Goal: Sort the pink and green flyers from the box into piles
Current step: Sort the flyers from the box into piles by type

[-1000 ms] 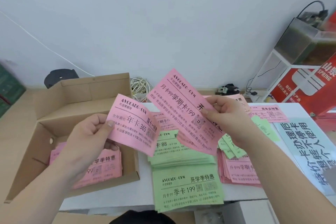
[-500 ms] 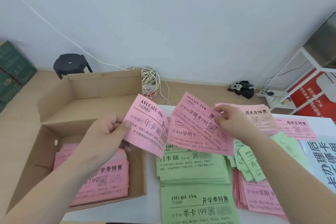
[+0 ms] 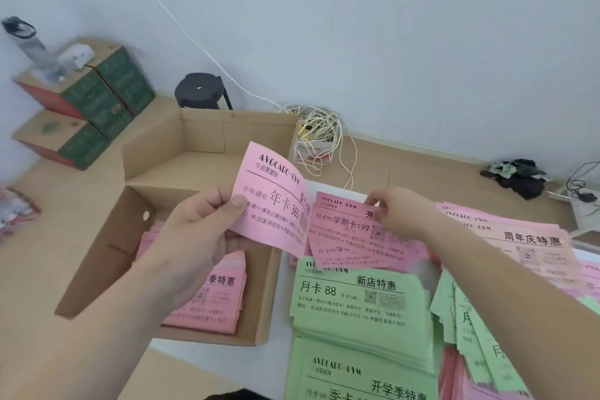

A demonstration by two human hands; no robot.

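mid-sort: our right hand (image 3: 399,214) pinches a pink flyer (image 3: 347,227) onto the far pink pile (image 3: 417,248); our left hand (image 3: 194,237) grips a second pink flyer (image 3: 272,201) above the box (image 3: 207,130). next, we judge, a square release.

- Premises: plain back room or small office, used for storage and paperwork.
- Bare white wall (image 3: 389,26) and wood-look floor (image 3: 422,166) beyond the left hand (image 3: 191,237) and right hand (image 3: 402,214).
- Stacked green-and-red cartons (image 3: 97,101) on the floor, far left of the left hand.
- Tangled pale cord (image 3: 319,133) on the floor beyond the right hand.
- Printed gym flyers (image 3: 357,302) piled on a white table (image 3: 207,359) under the right hand; open cardboard box (image 3: 207,136) under the left.
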